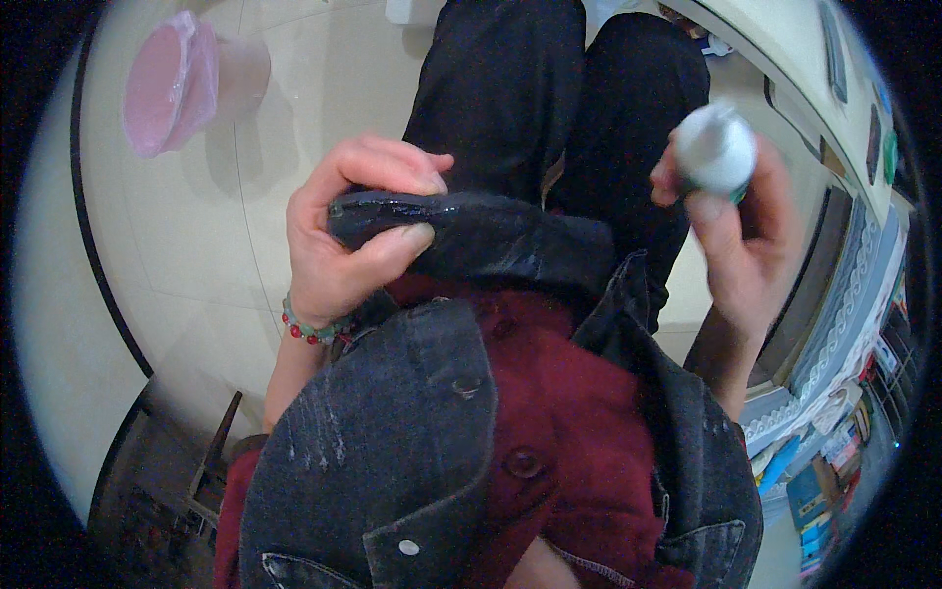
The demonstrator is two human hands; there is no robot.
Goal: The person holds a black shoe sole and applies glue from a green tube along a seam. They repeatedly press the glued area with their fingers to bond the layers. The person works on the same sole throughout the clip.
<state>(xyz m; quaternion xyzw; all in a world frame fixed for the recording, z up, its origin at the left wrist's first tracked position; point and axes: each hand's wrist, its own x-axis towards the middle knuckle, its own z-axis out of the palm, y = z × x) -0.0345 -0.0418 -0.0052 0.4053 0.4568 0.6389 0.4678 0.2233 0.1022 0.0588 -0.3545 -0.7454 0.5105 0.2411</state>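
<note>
My left hand [339, 231] pinches a glossy black object [383, 208] between thumb and fingers, just above my lap. It is narrow and rounded; its exact kind is unclear. Right beside it, the dark denim hem [525, 240] of a jacket stretches across my waist. Off to the right, my right hand [736, 221] is raised, its fingers closed round a small white bottle [716, 152]. The bottle has a pointed grey tip and some green lower down, and motion blurs it. A gap separates the bottle from the black object.
A pink bin [162, 83] with a plastic liner stands on the tiled floor at the far left. My black-trousered legs [496, 108] extend ahead. Along the right runs a pale table edge [795, 98], with lace-trimmed cloth [834, 344] and stacked books [810, 501] nearer me. A dark chair [157, 491] sits lower left.
</note>
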